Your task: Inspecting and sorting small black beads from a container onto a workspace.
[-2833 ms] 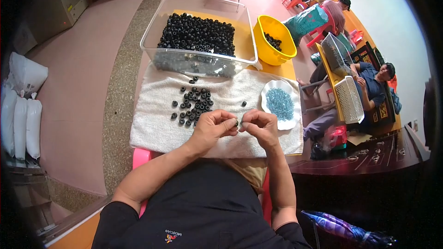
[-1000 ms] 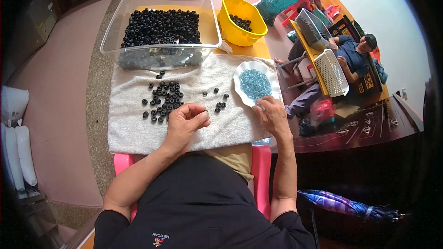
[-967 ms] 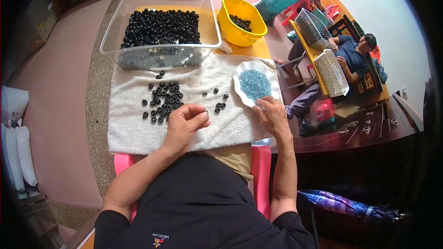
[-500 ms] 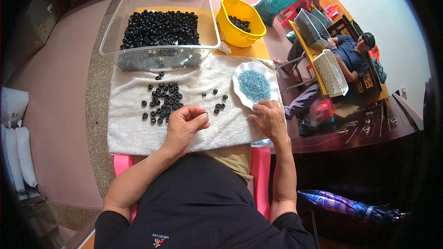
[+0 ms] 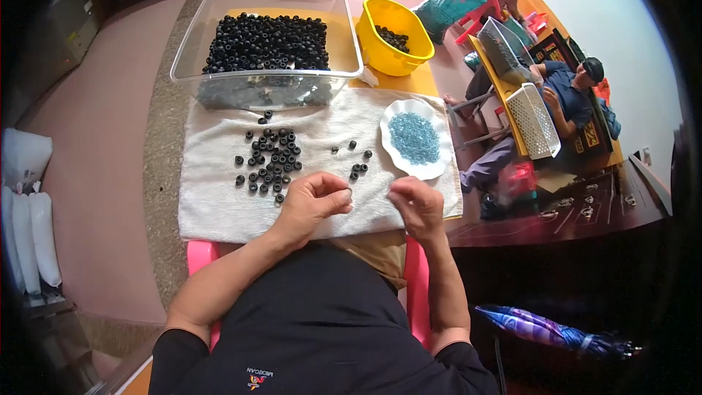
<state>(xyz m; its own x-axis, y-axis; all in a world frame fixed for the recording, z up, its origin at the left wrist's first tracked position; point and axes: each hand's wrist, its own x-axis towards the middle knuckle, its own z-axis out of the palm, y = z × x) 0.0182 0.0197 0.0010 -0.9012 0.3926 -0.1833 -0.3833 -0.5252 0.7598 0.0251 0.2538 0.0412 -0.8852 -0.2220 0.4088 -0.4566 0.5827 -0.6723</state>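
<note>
Shifted closer to my left hand [image 5: 318, 202] since half a second ago, my right hand [image 5: 419, 206] has its fingertips drawn together, on what I cannot tell, while the left pinches a small dark bead [image 5: 349, 191], with black beads [image 5: 277, 160] beyond on the towel [image 5: 219, 212] and blue pieces [image 5: 414, 138] in the white plate [image 5: 424, 170].

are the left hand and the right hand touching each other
Apart. The head view shows a plain gap: a strip of white towel is visible between the left hand's fingertips and the right hand's.
</note>
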